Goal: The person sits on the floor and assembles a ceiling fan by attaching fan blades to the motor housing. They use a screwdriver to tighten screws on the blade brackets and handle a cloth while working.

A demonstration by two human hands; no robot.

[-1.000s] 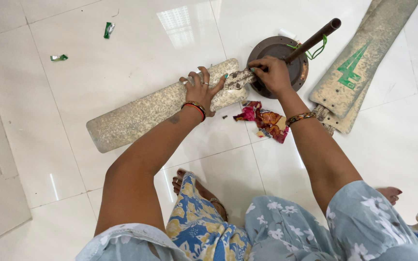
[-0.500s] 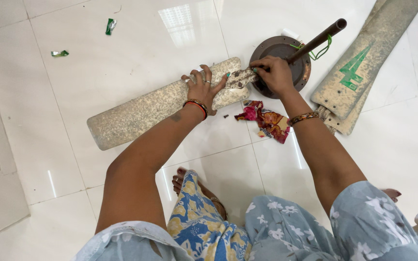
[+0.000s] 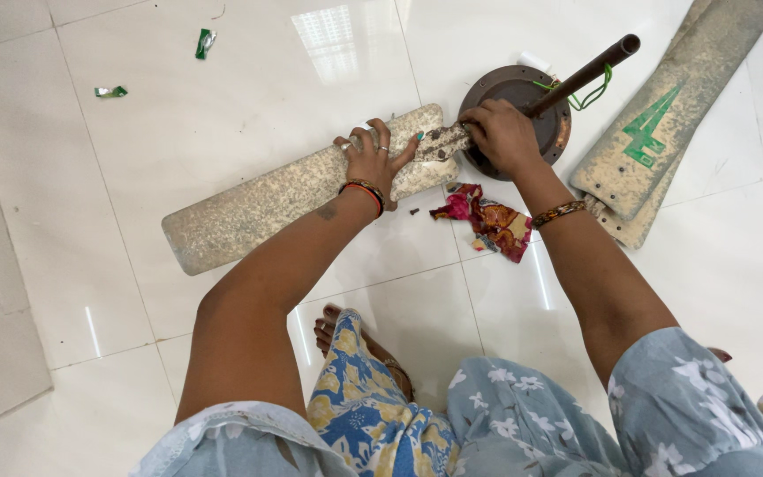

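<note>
A dusty, speckled fan blade (image 3: pixel 258 208) lies flat on the white tiled floor, its rusty metal bracket (image 3: pixel 441 141) pointing at a dark round fan motor (image 3: pixel 551 131). My left hand (image 3: pixel 373 159) presses down on the blade near the bracket end, fingers curled over its far edge. My right hand (image 3: pixel 503 132) is closed where the bracket meets the motor's rim; what sits under its fingers is hidden. A brown downrod (image 3: pixel 589 71) rises from the motor toward the upper right, with a green cord (image 3: pixel 600 91) looped on it.
A crumpled red and yellow cloth (image 3: pixel 492 221) lies just below the motor. Two more dusty blades (image 3: pixel 664 132), one with green marks, are stacked at the right. Green wrappers (image 3: pixel 204 42) (image 3: pixel 109 91) lie at the upper left. My bare foot (image 3: pixel 337 331) rests near my lap.
Both hands stay at the blade and the motor joint. The right hand has shifted slightly on the bracket, and the view has drifted a little.
</note>
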